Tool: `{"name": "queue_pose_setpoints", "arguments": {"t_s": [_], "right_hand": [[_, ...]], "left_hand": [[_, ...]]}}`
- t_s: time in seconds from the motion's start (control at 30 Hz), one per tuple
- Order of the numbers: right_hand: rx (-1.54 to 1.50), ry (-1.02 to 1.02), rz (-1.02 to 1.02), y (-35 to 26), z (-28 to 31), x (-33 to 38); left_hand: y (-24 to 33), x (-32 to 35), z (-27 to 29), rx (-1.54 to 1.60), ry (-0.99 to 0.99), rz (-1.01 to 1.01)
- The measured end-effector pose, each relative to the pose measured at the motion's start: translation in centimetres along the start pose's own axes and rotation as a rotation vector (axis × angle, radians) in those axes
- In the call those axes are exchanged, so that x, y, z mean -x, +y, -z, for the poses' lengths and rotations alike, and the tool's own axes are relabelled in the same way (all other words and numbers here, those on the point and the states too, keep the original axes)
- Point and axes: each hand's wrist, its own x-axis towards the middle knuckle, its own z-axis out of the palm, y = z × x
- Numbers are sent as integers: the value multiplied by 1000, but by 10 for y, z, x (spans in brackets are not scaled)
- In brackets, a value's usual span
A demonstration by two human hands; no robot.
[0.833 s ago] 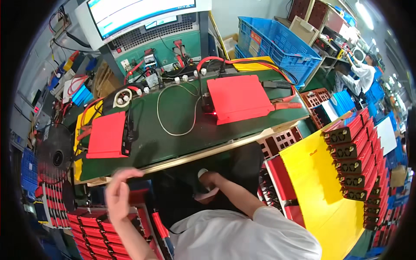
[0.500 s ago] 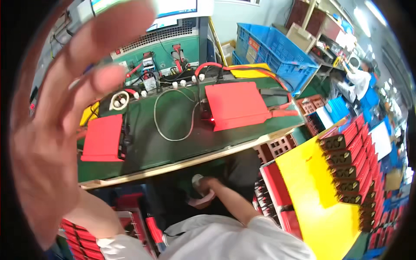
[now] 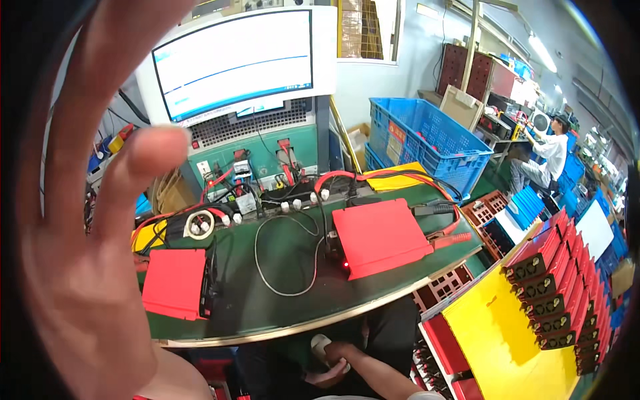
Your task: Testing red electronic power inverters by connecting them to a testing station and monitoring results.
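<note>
The left hand [image 3: 87, 300] is raised, fingers [image 3: 157, 152] spread and empty, the right hand [image 3: 341, 353] held by the lap [image 3: 393, 333], its grip indiscernible, so a pause in handling is suggested, lowered fingers being required for any grasp of the left red case [image 3: 173, 280] on the table [image 3: 247, 305].

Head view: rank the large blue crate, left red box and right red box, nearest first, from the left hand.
From the left hand:
1. Left red box, left part of the table.
2. Right red box, right part.
3. Large blue crate, beyond the table's right end.
</note>
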Motion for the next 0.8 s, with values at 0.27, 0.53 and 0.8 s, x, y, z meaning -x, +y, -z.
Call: {"name": "queue_pose_setpoints", "arguments": {"t_s": [0.27,0.53,0.8], "right_hand": [[-87,62,15,16,0,-4],[-114,-8,-34,20,-11,-21],[-86,24,-86,34,-25,-42]], "left_hand": [[-13,-11,-8,5,26,-62],[-22,-20,-16,37,25,-91],[-25,-49,-43,128,-27,-79]]}}
